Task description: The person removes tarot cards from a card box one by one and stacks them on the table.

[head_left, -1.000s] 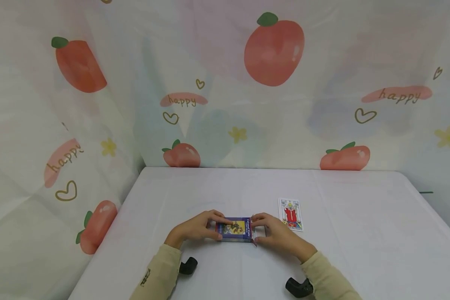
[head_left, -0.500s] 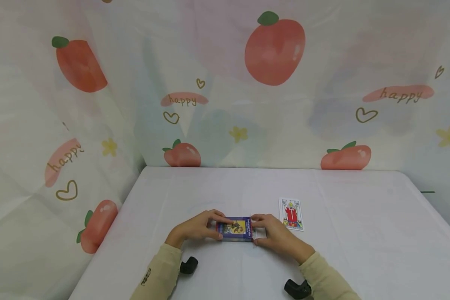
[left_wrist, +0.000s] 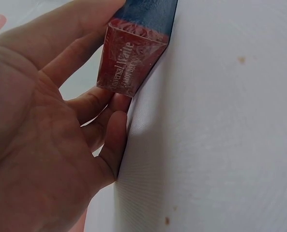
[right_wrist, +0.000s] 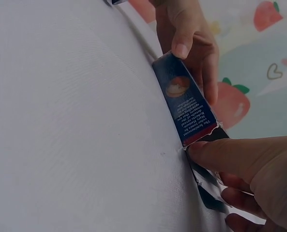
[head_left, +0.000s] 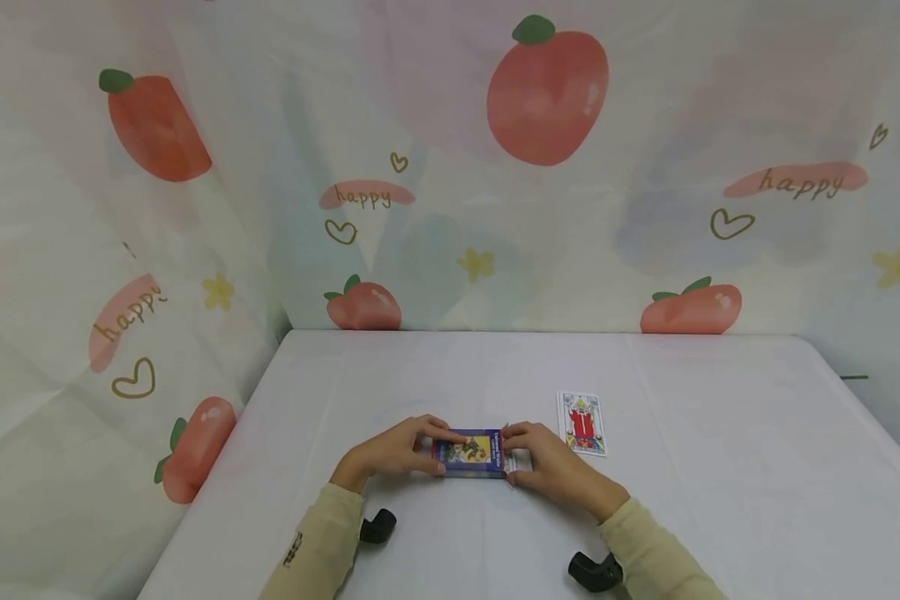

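Observation:
A blue tarot deck box [head_left: 472, 454] with a yellow picture lies flat on the table, long side across. My left hand [head_left: 393, 452] grips its left end, thumb at the near edge and a finger over the top. In the left wrist view the red end of the box [left_wrist: 126, 60] shows, with lettering under clear wrap. My right hand [head_left: 551, 467] pinches the right end, thumb on the near corner. There, in the right wrist view, the end of the box [right_wrist: 182, 104] is dark, with flap pieces sticking out. My right fingers partly hide it.
A tarot card [head_left: 582, 423] with a red-robed figure lies face up beyond my right hand. White cloth covers the table [head_left: 720, 450]. A patterned curtain [head_left: 435, 125] stands behind and at the left. Black camera mounts [head_left: 378, 527] sit under both wrists.
Both hands keep their hold on the box, nearly still. The right fingers shift slightly at the box's right end. The head view has tilted a little.

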The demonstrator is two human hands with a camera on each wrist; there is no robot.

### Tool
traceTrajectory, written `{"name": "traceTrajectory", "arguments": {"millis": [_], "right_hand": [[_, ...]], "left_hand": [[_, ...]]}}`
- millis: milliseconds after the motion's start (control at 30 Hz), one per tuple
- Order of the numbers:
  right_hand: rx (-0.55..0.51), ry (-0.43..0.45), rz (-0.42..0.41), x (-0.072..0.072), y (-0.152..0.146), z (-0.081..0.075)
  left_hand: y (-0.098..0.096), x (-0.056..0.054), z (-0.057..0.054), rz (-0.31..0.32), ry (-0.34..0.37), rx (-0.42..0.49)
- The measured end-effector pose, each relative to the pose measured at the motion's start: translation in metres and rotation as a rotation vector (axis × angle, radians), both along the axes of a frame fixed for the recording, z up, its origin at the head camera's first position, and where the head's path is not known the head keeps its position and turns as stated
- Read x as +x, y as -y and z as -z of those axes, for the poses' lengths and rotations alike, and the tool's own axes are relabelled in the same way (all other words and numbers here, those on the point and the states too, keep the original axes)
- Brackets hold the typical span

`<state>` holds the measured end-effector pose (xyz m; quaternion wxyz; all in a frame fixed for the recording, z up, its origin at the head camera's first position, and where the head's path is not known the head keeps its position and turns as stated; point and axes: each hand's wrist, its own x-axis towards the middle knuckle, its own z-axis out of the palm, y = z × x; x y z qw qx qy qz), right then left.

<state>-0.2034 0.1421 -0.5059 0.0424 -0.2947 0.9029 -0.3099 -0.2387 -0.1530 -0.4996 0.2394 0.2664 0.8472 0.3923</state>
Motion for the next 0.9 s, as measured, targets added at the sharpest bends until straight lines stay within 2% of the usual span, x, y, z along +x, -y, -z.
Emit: {"name": "traceTrajectory", "arguments": {"millis": [300,567,700,900], "right_hand": [[0.03,0.009,-0.008,0.0,0.002,-0.006],[0.063,-0.077,-0.022,0.003,-0.002,-0.019],[0.012,-0.01,-0.012,0.004,-0.007,-0.022],[-0.109,0.144,-0.018,0.003,-0.013,-0.024]], "left_hand": [[0.001,0.001,0.002,-0.013,0.017,0.018],[0.001,0.001,0.002,-0.026,0.026,0.02],[0.001,0.0,0.003,-0.024,0.015,0.018],[-0.001,-0.001,0.002,-0.015,0.012,0.016]]}}
